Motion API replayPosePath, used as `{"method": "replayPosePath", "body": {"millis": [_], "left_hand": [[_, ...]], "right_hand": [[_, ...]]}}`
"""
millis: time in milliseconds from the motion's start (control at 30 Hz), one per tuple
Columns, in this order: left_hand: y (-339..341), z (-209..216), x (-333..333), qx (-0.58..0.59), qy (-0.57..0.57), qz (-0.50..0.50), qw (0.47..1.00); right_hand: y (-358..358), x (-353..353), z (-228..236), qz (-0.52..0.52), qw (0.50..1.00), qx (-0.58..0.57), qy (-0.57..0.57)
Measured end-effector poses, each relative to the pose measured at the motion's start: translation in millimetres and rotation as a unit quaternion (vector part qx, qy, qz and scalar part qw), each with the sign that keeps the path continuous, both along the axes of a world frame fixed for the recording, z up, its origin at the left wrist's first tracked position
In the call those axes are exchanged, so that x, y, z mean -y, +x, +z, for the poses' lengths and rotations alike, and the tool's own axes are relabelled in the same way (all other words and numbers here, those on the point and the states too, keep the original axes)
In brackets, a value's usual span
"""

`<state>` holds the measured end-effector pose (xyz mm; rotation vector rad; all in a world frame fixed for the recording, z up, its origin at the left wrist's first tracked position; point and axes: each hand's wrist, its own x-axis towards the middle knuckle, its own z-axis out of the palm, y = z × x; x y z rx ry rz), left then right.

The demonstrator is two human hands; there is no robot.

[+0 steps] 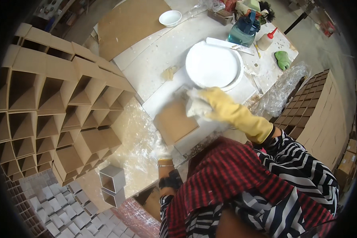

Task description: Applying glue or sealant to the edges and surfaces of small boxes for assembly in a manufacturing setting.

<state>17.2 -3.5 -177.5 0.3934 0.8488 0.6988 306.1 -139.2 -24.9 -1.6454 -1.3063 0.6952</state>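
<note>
Sleeve: striped black-and-white arm (pixel 297 166) under a red checked cloth, closest to my view.
Desk: white-dusted top (pixel 154 59), brown cardboard square (pixel 174 121) lying flat at my near edge.
Right grip: yellow-gloved right hand (pixel 226 109) closed on a white rag (pixel 196 105), just right of the square.
Left grip: left hand (pixel 162 150) pressed at the square's near corner; I cannot tell its closure.
Containers: round white tray (pixel 214 65) beyond the rag; small white bowl (pixel 170 18) further back, contents unclear.

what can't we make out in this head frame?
- Left hand: whitish, blurred; fingers and grip unclear.
- Cloth under the right hand: the glove hides how it is held.
- Brown panel: near edge hidden by the red checked apron.
- Blue sprayer: top lost in clutter by the upper edge.
- Grey boxes: insides dark.
</note>
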Motion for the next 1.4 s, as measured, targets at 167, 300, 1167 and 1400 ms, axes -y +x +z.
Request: {"method": "replayPosePath", "body": {"millis": [167,300,1167,1400], "left_hand": [[-11,-11,-9,0.026,-0.033,0.043,0.998],[-23,27,-19,-0.012,0.006,-0.042,0.999],[60,22,-45,0.076,-0.01,-0.021,0.997],[47,21,-47,0.089,-0.022,-0.033,0.995]], "right_hand": [[-31,15,-36,-0.051,0.924,0.373,-0.067],[-37,-24,-19,-0.004,0.927,0.369,-0.072],[67,-40,27,-0.173,0.791,0.362,-0.463],[75,-41,-1,-0.085,0.782,0.43,-0.443]]}}
